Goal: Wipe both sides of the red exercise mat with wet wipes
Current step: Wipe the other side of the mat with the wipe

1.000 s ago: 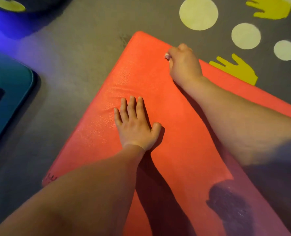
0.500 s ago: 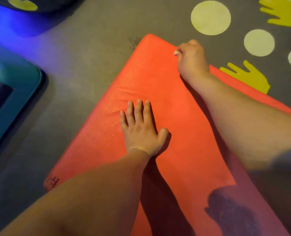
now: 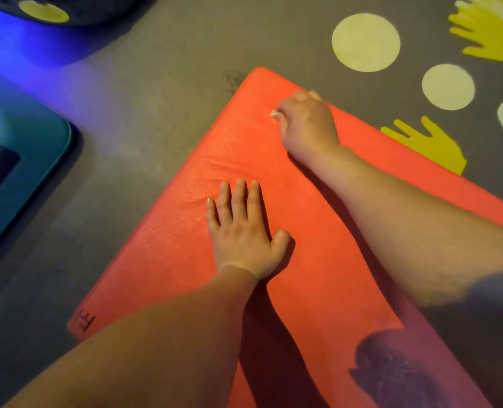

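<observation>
The red exercise mat lies flat on a grey floor, one corner pointing away from me. My left hand rests palm down on the mat's middle, fingers straight and together. My right hand is curled near the mat's far corner and grips a white wet wipe, of which only a small bit shows past the fingers. The wipe presses against the mat's surface.
The grey floor carries pale circles and yellow hand shapes beyond the mat's right edge. A teal-edged mat lies to the left. A dark round object lit blue sits at the far left. A dark shadow patch covers the mat's near part.
My right hand with the wipe slid a little along the mat near its far corner. My left hand stayed pressed flat in the same spot.
</observation>
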`<action>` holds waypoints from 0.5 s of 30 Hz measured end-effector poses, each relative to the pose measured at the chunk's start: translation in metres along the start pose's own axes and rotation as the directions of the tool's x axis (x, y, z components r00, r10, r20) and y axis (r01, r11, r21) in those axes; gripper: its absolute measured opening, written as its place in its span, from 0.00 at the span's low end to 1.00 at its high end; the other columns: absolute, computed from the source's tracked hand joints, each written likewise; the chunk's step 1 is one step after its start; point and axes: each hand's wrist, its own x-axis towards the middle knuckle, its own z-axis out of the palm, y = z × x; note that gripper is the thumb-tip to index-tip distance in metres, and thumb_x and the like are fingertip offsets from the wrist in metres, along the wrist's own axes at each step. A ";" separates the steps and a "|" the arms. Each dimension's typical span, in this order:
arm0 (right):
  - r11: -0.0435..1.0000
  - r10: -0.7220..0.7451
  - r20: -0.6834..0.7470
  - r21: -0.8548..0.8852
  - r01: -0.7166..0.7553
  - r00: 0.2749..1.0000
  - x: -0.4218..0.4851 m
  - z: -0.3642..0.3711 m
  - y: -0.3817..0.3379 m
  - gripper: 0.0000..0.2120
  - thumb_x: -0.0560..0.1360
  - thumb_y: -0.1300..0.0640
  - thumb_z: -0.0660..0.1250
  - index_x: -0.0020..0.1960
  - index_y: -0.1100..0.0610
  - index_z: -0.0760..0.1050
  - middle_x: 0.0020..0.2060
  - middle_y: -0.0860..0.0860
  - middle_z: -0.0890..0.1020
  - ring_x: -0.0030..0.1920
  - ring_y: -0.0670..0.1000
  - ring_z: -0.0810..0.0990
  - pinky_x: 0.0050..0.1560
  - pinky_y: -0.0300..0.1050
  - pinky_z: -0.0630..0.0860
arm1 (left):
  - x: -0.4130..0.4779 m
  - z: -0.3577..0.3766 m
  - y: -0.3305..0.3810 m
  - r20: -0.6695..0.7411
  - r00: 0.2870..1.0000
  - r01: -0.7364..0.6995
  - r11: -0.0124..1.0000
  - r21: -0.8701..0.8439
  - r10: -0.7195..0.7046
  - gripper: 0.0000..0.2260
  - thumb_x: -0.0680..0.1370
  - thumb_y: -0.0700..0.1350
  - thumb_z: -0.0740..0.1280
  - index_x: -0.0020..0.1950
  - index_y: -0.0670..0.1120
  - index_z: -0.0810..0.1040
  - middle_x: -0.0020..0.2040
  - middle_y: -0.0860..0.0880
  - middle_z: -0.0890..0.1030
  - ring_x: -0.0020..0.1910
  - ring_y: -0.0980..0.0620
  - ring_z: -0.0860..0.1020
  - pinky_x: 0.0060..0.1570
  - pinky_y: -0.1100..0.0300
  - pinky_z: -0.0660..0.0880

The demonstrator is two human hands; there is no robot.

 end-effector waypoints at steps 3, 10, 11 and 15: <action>0.932 -0.362 0.131 0.083 0.354 0.923 -0.020 0.006 -0.015 0.06 0.77 0.59 0.66 0.47 0.60 0.81 0.43 0.59 0.80 0.46 0.62 0.78 0.46 0.54 0.74 | 0.001 -0.001 0.001 -0.001 1.000 0.000 1.000 0.001 0.000 0.43 0.69 0.64 0.58 0.82 0.47 0.59 0.82 0.44 0.60 0.82 0.40 0.50 0.78 0.36 0.46; 0.994 0.110 -0.039 -0.014 -0.111 0.993 0.031 0.001 0.027 0.10 0.78 0.62 0.62 0.51 0.62 0.81 0.50 0.63 0.78 0.53 0.65 0.77 0.51 0.55 0.73 | 0.000 0.000 0.000 -0.005 1.000 -0.001 1.000 0.000 0.001 0.43 0.70 0.65 0.57 0.82 0.47 0.60 0.81 0.44 0.61 0.82 0.40 0.51 0.79 0.37 0.46; 0.998 0.060 -0.040 0.029 -0.059 0.997 0.026 0.007 0.012 0.09 0.77 0.62 0.63 0.49 0.63 0.81 0.48 0.63 0.79 0.51 0.65 0.77 0.49 0.54 0.72 | 0.000 -0.001 0.000 -0.005 1.000 -0.002 1.000 -0.001 0.002 0.43 0.70 0.65 0.58 0.82 0.47 0.60 0.81 0.44 0.61 0.82 0.40 0.51 0.78 0.37 0.46; 0.934 -0.343 0.092 0.140 0.329 0.935 -0.001 0.015 -0.021 0.08 0.77 0.60 0.65 0.47 0.62 0.82 0.42 0.60 0.79 0.45 0.62 0.78 0.45 0.54 0.74 | 0.001 -0.002 0.000 -0.006 1.000 -0.001 1.000 -0.011 0.001 0.43 0.69 0.65 0.58 0.82 0.47 0.61 0.81 0.44 0.61 0.82 0.40 0.52 0.78 0.36 0.47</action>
